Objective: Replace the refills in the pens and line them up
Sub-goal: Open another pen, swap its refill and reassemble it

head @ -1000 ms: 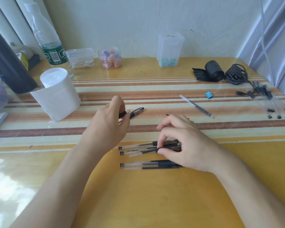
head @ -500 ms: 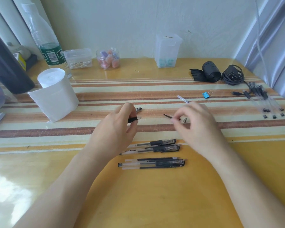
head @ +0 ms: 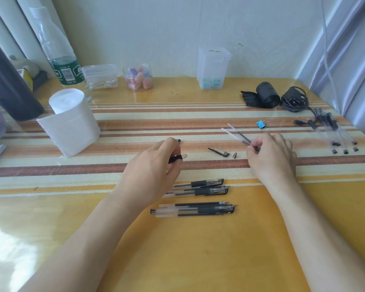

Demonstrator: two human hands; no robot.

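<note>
Now left hand grips pen barrel; right hand pinches seemingly two refills, angled up-left.

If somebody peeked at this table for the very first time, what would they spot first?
Probably the two bare hands in the middle: the left hand holds a pen barrel, and the right hand pinches thin refills. Just in front of them lie black pens side by side on the yellow table. At the far left stands a white roll of tissue paper.
</note>
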